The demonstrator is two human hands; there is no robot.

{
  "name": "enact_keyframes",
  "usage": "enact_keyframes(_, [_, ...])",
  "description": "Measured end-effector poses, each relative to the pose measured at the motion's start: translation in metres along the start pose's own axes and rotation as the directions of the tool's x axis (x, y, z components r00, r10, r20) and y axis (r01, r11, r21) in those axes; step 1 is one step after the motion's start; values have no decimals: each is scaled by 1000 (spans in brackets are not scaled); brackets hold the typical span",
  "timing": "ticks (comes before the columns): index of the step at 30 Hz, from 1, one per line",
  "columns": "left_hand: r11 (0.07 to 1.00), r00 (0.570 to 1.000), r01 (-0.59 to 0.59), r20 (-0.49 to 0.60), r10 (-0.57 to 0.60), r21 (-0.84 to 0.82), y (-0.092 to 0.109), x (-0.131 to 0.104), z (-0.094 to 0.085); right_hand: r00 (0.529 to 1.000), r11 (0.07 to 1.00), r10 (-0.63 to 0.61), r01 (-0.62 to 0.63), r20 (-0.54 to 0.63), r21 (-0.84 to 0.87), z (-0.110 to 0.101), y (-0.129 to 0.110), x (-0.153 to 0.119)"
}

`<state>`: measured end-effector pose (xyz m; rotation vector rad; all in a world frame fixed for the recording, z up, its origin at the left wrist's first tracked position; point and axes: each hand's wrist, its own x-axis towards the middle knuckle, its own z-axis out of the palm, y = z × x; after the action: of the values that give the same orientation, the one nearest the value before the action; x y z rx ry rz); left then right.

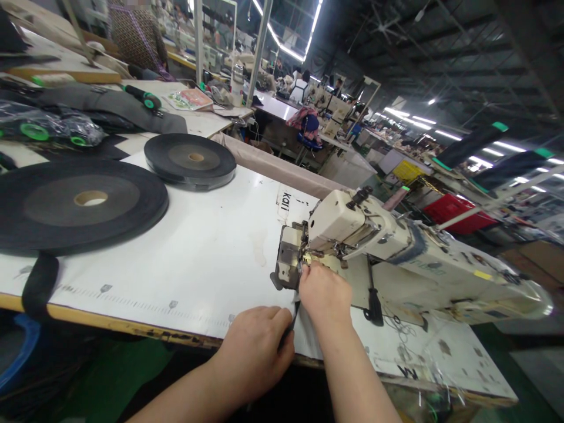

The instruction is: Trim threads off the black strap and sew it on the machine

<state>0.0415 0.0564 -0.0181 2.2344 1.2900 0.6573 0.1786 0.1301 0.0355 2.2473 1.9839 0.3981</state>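
Close to the table's front edge, my left hand [259, 343] is closed on a dark fabric strip [291, 323], which runs up toward my right hand. My right hand [325, 291] is closed right beside the needle area of a cream sewing machine [352, 223]. What its fingers press or pinch is hidden behind the hand. A metal plate [289, 258] on the machine bed stands just left of that hand. Some light grey cloth [306, 332] shows between my two wrists.
Two big rolls of black tape [194, 158] [127, 205] lie on the white table [211, 252] at the left, one tape end hanging over the edge. A black-handled screwdriver [374, 305] lies right of my right hand. Thread cones [471, 144] stand behind the machine.
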Motion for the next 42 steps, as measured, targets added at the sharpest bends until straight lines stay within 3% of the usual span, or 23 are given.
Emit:
enact_keyframes(13, [999, 999, 33, 40, -32, -27, 1, 2, -2, 1000, 1000, -7, 7, 0, -3, 6, -3, 6])
enact_keyframes(20, [1000, 999, 13, 35, -12, -22, 2, 3, -5, 994, 994, 111, -111, 8, -9, -3, 27, -18])
enact_keyframes(23, [1000, 999, 17, 27, -17, 0, 4, 3, -6, 989, 990, 144, -144, -44, -2, 7, 49, -29])
enact_keyframes(27, [1000, 1000, 19, 20, -19, 5, 6, 3, -6, 985, 999, 51, -54, -167, -9, 24, 70, -37])
enact_keyframes(31, [999, 999, 41, 30, -41, -11, 8, 3, -7, 964, 975, 39, 22, -265, 223, 29, 70, -33])
enact_keyframes(35, [998, 997, 63, 43, -62, -30, 11, 4, -9, 987, 912, -16, 79, -157, 402, 26, 60, -17])
enact_keyframes(42, [987, 994, 104, 46, -99, -122, 12, 7, -11, 998, 947, -47, 57, -40, 316, 29, 50, 3])
